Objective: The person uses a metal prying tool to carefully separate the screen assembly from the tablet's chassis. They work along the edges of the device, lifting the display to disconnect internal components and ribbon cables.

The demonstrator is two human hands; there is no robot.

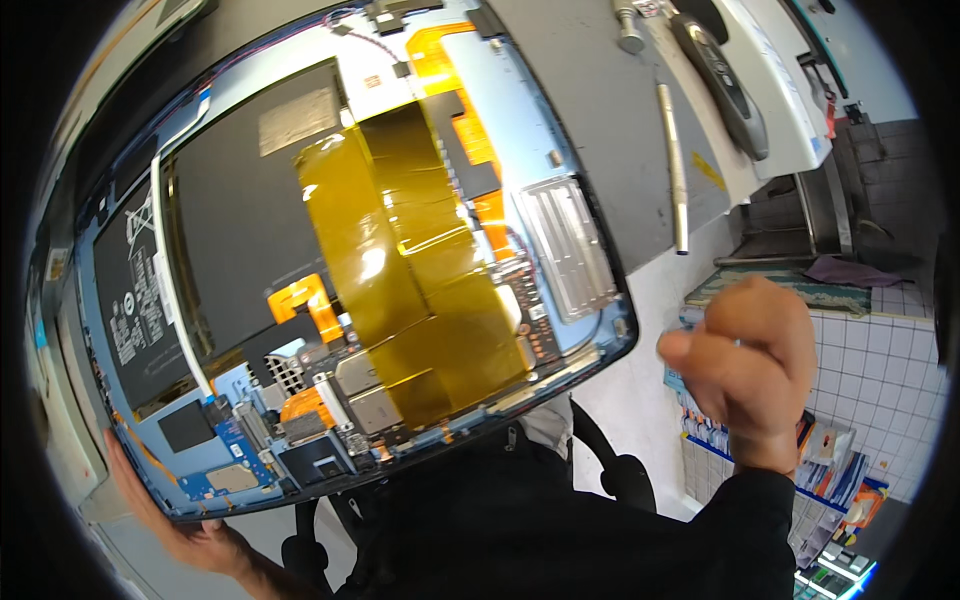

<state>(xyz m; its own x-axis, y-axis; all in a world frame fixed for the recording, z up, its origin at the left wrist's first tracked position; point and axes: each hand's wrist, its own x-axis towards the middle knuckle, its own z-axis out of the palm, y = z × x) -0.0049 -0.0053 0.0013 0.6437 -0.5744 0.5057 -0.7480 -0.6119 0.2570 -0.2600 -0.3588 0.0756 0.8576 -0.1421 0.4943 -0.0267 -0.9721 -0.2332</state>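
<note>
An opened tablet-like device (245,230) fills the left and middle, showing dark battery packs, yellow film (400,250), orange flex cables, boards and a silver metal block (565,250). My left hand (205,530) grips its lower-left edge from the side and beneath, fingers partly hidden. My right hand (750,370) is off the device, just right of its lower-right corner, fingers curled closed; whether anything is inside is hidden.
A grey work surface (590,120) carries a slim metal rod (672,170), a dark handheld tool (720,85) and a small cylinder (628,28). Below are a chair armrest (625,480), a green mat (770,288) and shelving with assorted items (830,470) at lower right.
</note>
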